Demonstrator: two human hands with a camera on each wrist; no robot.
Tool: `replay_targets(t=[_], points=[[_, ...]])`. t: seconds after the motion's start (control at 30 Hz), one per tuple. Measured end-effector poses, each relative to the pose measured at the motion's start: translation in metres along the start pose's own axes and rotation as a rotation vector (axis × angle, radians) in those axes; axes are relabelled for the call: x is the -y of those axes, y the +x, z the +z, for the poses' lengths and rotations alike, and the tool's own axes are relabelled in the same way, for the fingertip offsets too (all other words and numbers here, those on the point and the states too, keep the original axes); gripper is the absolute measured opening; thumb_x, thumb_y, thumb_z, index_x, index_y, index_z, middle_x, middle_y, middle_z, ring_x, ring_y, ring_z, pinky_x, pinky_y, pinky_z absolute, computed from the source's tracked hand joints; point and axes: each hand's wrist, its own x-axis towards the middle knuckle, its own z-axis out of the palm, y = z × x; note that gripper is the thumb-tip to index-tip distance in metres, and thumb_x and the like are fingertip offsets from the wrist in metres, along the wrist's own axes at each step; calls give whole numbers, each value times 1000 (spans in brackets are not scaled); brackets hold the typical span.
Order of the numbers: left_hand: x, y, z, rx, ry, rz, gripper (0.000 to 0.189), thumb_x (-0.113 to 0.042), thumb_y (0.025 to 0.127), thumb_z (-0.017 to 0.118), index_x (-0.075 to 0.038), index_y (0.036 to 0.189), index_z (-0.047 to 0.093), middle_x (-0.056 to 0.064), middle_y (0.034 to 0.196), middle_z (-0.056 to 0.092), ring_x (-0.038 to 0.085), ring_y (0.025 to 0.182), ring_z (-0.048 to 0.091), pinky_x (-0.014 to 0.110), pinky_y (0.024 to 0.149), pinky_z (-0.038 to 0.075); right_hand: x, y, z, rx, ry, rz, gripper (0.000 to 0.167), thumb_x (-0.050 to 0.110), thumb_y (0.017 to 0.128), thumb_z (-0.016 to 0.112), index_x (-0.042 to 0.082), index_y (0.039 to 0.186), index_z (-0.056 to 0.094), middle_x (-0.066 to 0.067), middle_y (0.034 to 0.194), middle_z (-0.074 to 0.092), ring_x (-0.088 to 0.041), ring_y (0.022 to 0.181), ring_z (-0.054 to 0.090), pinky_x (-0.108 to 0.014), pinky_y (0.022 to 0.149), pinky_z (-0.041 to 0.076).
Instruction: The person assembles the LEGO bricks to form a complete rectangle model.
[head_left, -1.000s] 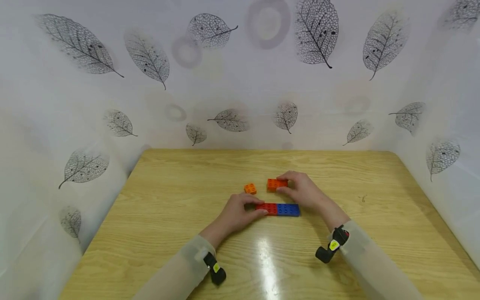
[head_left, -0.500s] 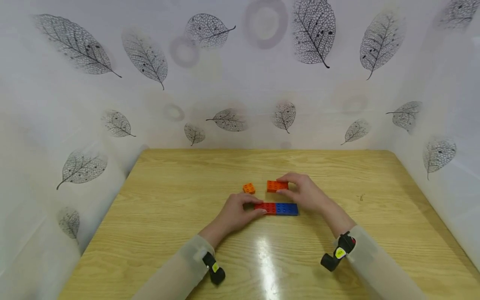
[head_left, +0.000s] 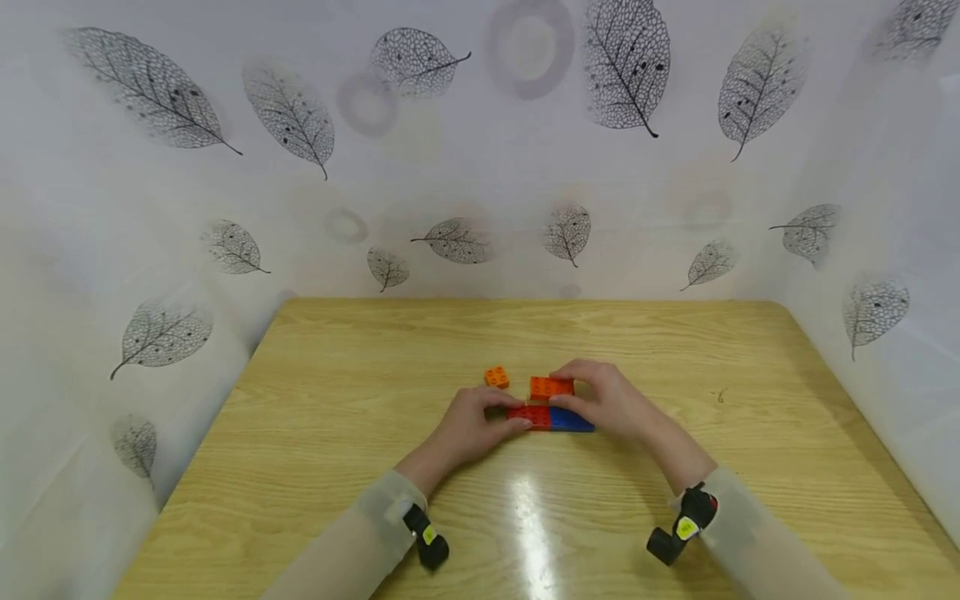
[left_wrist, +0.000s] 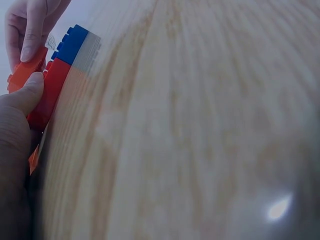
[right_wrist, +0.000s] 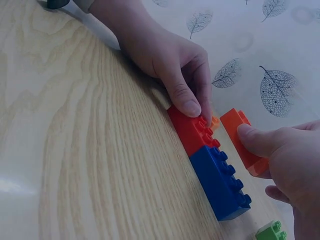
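Thumb and fingers of my left hand [head_left: 468, 427] pinch the left end of a red toy building brick [right_wrist: 187, 129], which lies on the table. End to end with it, on its right, sits a blue brick [right_wrist: 217, 182]. My right hand [head_left: 617, 402] grips an orange-red brick [head_left: 550, 387] between thumb and fingers. In the right wrist view this brick is up off the table, tilted, close beside the studs of the red and blue bricks. The right thumb overlaps part of the blue brick in the head view.
A small orange brick [head_left: 497, 377] rests on the table behind the left hand. Part of a green brick [right_wrist: 271, 231] shows low in the right wrist view. Leaf-patterned sheeting [head_left: 480, 183] surrounds the wooden table [head_left: 337, 358] at the back and sides.
My right hand has brought the orange-red brick nearer to me, from behind the red and blue row to close over its back edge. The left hand keeps its pinch on the red brick.
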Motion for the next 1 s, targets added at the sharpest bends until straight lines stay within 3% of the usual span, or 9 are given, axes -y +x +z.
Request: replay_targets(t=[0.57,1.0], points=[[-1,0,-1,7,11,-10,34,-37,91,86,-18,119,83,-6,115,77,13,116,66,37,107,49,3,-12,8,27,0,26,31,23,99,79,13,128,75,7,119,71,-12,108,67,-41,93,57],[-1,0,-1,3,11,22,33,-34,91,87,-15,118,83,-4,114,78,13,114,67,37,105,50,4,-17,10,37,5,23,30,21,98,80,13,126,76,6,121,71,-13,107,66,-39,91,58]])
